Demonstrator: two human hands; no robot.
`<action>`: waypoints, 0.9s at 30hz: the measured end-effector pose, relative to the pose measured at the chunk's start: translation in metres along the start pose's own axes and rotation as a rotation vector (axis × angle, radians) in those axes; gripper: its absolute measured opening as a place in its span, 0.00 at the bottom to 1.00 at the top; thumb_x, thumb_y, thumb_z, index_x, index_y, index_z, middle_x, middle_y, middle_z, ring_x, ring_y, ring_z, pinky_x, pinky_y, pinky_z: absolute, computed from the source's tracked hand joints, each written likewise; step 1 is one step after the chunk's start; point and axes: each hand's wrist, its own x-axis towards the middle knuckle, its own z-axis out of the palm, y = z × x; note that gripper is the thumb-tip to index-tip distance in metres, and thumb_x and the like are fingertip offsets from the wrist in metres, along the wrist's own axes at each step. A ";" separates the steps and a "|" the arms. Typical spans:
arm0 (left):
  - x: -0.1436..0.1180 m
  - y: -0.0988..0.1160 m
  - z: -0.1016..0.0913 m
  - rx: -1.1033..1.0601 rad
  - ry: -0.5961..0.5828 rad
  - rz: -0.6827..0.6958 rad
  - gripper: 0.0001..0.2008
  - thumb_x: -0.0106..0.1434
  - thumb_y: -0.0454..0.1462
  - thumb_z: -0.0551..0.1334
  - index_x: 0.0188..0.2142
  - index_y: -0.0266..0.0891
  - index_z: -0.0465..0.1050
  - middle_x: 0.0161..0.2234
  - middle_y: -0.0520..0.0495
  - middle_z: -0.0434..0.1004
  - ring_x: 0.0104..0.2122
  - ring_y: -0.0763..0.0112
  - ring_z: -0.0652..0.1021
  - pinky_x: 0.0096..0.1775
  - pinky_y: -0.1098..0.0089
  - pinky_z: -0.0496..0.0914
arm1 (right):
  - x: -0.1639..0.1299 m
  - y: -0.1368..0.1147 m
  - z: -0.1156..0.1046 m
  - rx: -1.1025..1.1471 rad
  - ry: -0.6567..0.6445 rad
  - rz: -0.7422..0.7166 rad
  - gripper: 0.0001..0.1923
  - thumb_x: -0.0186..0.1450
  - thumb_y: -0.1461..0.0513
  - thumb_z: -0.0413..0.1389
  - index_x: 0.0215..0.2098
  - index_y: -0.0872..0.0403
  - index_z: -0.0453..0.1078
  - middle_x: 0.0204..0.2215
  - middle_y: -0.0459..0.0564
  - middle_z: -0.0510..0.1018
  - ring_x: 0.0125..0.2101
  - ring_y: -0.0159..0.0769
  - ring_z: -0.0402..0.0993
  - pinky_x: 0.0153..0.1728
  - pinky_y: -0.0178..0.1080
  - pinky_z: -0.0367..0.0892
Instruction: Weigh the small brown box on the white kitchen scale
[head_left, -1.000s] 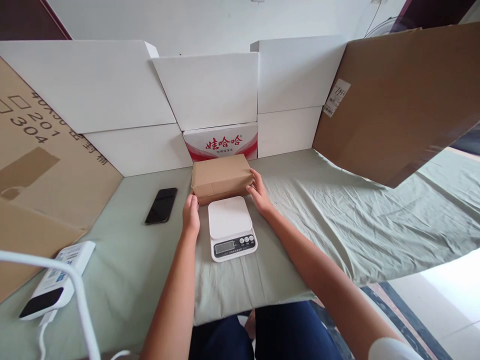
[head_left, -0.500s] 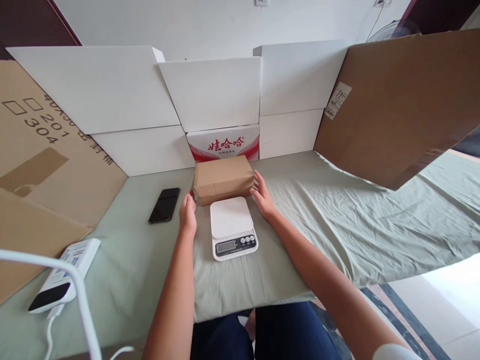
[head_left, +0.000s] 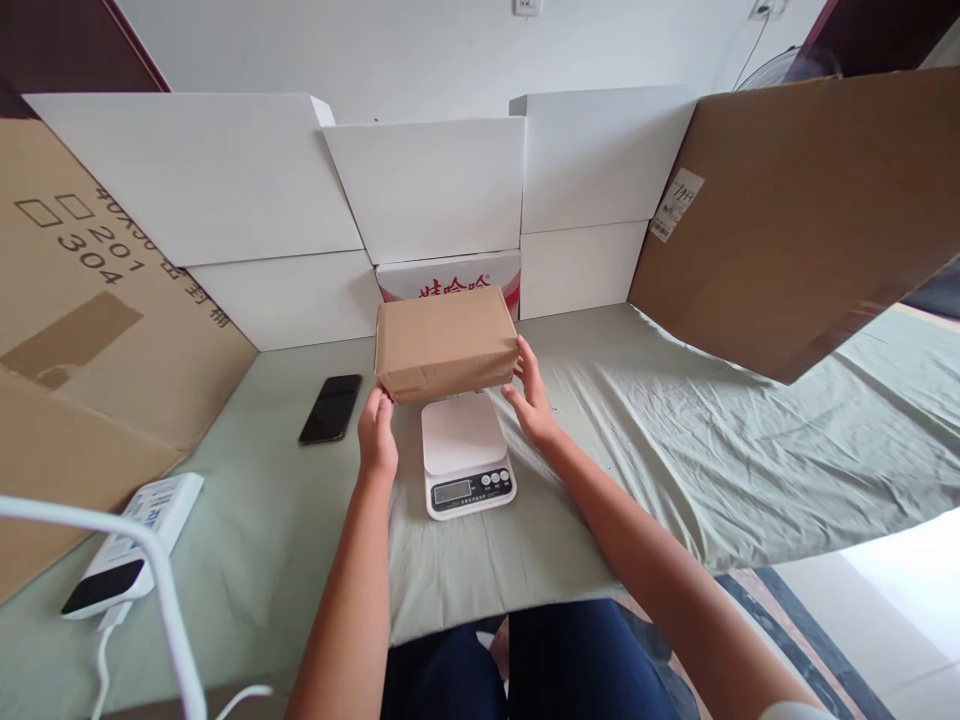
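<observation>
Both hands grip a closed brown cardboard box (head_left: 448, 340) from its two sides. My left hand (head_left: 376, 432) is at its near left corner, fingers tucked partly out of sight beneath it. At the right end, my right hand (head_left: 532, 398) presses with its fingers, some hidden behind the box. The box appears lifted off the cloth, just beyond and partly over the far edge of a white kitchen scale (head_left: 465, 440). Its display (head_left: 453, 492) and round buttons face me; I cannot make out any digits.
A black phone (head_left: 330, 409) lies left of my left hand. Further left are a white power strip (head_left: 135, 545) and a white cable (head_left: 169, 610). White boxes (head_left: 427, 190) line the back, with large brown cardboard panels (head_left: 795, 210) at the sides. Green cloth (head_left: 600, 450) covers the table.
The cardboard box has risen and come nearer, now covering part of the red lettering behind it. My hands have closed in on its sides. The scale and phone stay put.
</observation>
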 end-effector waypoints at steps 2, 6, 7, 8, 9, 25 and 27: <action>-0.019 0.013 -0.004 -0.032 0.004 0.008 0.34 0.67 0.59 0.60 0.62 0.39 0.75 0.60 0.36 0.78 0.67 0.51 0.73 0.67 0.56 0.65 | -0.014 -0.011 -0.005 -0.039 0.006 -0.023 0.42 0.72 0.39 0.53 0.77 0.37 0.45 0.76 0.51 0.54 0.74 0.53 0.54 0.70 0.58 0.60; -0.066 0.026 -0.015 -0.073 0.024 -0.034 0.38 0.66 0.60 0.62 0.65 0.37 0.73 0.63 0.32 0.76 0.69 0.46 0.69 0.68 0.52 0.63 | -0.049 -0.022 -0.016 -0.052 -0.012 -0.013 0.39 0.73 0.40 0.51 0.77 0.34 0.44 0.75 0.51 0.52 0.74 0.53 0.52 0.69 0.58 0.63; -0.077 0.027 -0.018 -0.073 0.032 -0.048 0.39 0.65 0.60 0.62 0.66 0.36 0.72 0.63 0.31 0.76 0.69 0.45 0.69 0.68 0.51 0.63 | -0.057 -0.023 -0.018 -0.053 -0.021 -0.012 0.39 0.73 0.40 0.51 0.77 0.34 0.44 0.74 0.52 0.53 0.74 0.53 0.52 0.68 0.58 0.63; -0.087 0.027 -0.022 -0.072 0.040 -0.063 0.40 0.65 0.61 0.62 0.66 0.36 0.72 0.63 0.31 0.76 0.69 0.44 0.69 0.68 0.50 0.63 | -0.064 -0.025 -0.019 -0.052 -0.032 -0.014 0.39 0.73 0.40 0.51 0.77 0.34 0.44 0.73 0.52 0.53 0.74 0.53 0.53 0.68 0.58 0.64; -0.095 0.027 -0.024 -0.070 0.047 -0.076 0.41 0.64 0.61 0.62 0.66 0.35 0.72 0.63 0.30 0.76 0.69 0.43 0.68 0.68 0.49 0.63 | -0.069 -0.026 -0.020 -0.048 -0.043 -0.019 0.39 0.73 0.41 0.51 0.77 0.33 0.45 0.72 0.52 0.54 0.73 0.53 0.53 0.68 0.58 0.64; -0.106 0.028 -0.027 -0.025 0.012 -0.137 0.40 0.66 0.62 0.59 0.68 0.40 0.70 0.66 0.33 0.73 0.70 0.46 0.67 0.70 0.51 0.61 | -0.076 -0.030 -0.021 0.000 0.017 0.082 0.36 0.71 0.40 0.53 0.74 0.32 0.51 0.71 0.53 0.56 0.72 0.56 0.57 0.67 0.62 0.65; -0.106 0.030 -0.026 -0.048 0.043 -0.112 0.40 0.67 0.61 0.59 0.70 0.41 0.68 0.69 0.34 0.68 0.72 0.46 0.65 0.70 0.51 0.59 | -0.074 -0.032 -0.023 -0.001 0.075 0.087 0.38 0.71 0.39 0.53 0.75 0.32 0.48 0.72 0.53 0.56 0.72 0.57 0.57 0.68 0.65 0.64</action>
